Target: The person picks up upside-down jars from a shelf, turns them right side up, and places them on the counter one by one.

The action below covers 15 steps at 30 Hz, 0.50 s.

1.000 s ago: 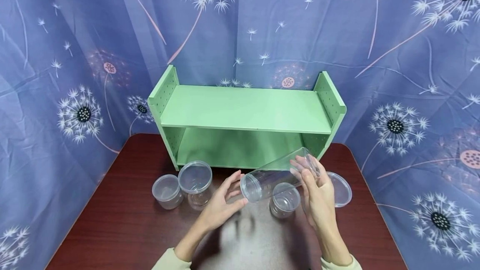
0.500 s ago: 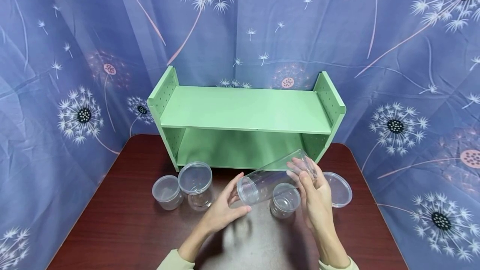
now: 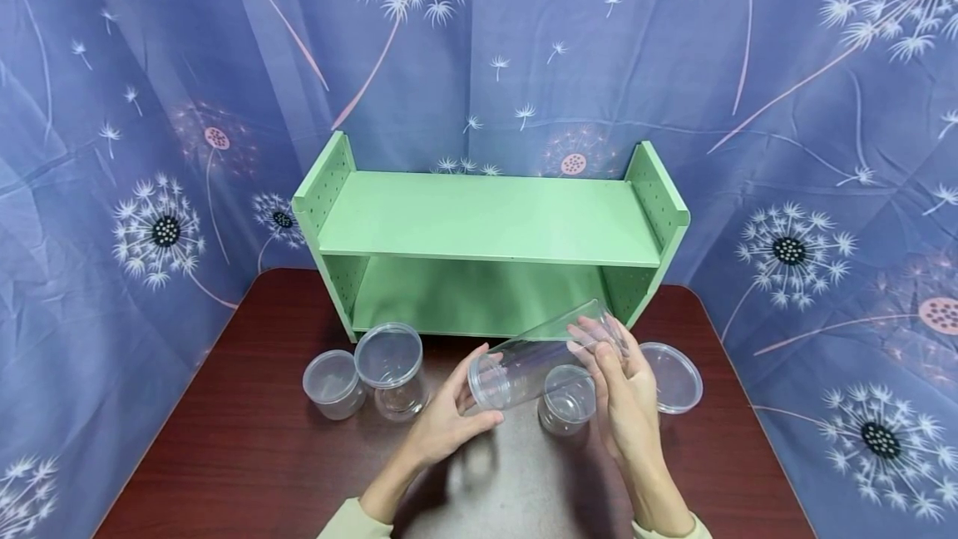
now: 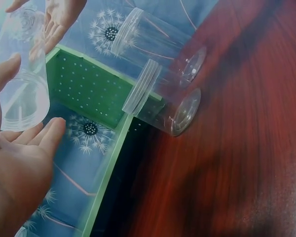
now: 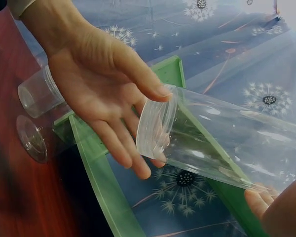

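Note:
A tall clear plastic jar (image 3: pixel 539 360) is held tilted above the table, its ridged, capped end low on the left. My right hand (image 3: pixel 621 385) grips the jar near its base, thumb in front and fingers behind, seen through the plastic. My left hand (image 3: pixel 449 418) is spread around the capped end, thumb at the near side and fingers behind. In the right wrist view the left thumb tip is at the cap's rim (image 5: pixel 150 131), and the left fingers (image 5: pixel 121 143) extend fairly straight. A shorter clear jar (image 3: pixel 566 410) stands below the held one.
Two clear lidded jars, one short (image 3: pixel 333 389) and one taller (image 3: pixel 389 356), stand left of my left hand. Another lidded jar (image 3: pixel 677 378) is partly behind my right hand. A green two-tier shelf (image 3: pixel 490 219) stands at the back of the dark red table (image 3: pixel 247 439).
Both hands and the held jar have shifted slightly left and down. The capped end now lies deeper between my left thumb and fingers. The standing jars have stayed in place.

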{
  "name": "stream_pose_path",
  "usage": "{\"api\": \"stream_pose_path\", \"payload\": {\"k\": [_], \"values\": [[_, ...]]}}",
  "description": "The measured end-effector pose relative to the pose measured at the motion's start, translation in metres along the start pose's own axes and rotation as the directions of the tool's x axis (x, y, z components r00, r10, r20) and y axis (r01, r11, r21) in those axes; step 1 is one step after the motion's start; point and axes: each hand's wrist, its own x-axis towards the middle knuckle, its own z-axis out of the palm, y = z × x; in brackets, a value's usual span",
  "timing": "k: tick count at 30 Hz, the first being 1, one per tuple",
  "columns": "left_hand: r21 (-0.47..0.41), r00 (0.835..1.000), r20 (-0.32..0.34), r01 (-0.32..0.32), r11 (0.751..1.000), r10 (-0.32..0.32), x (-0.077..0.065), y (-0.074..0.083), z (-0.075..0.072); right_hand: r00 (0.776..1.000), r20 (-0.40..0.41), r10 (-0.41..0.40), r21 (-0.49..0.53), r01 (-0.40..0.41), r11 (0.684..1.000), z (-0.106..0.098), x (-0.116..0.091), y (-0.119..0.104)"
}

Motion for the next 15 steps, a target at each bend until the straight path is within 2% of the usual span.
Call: {"api": "stream_pose_path", "payload": {"k": [9, 15], "values": [[-0.056, 0.996, -0.02, -0.093, 0.994, 0.092, 0.0016, 0.0002, 0.0013, 1.0, 0.023, 0.017, 0.036, -0.018, 0.999, -0.0038, 0.0019, 0.0045], [-0.118, 0.985, -0.045, -0.173, 0.978, 0.169, 0.0025, 0.0044, -0.0002, 0.996, 0.089, 0.003, 0.029, -0.005, 1.0, -0.0064, 0.0026, 0.0063]]}}
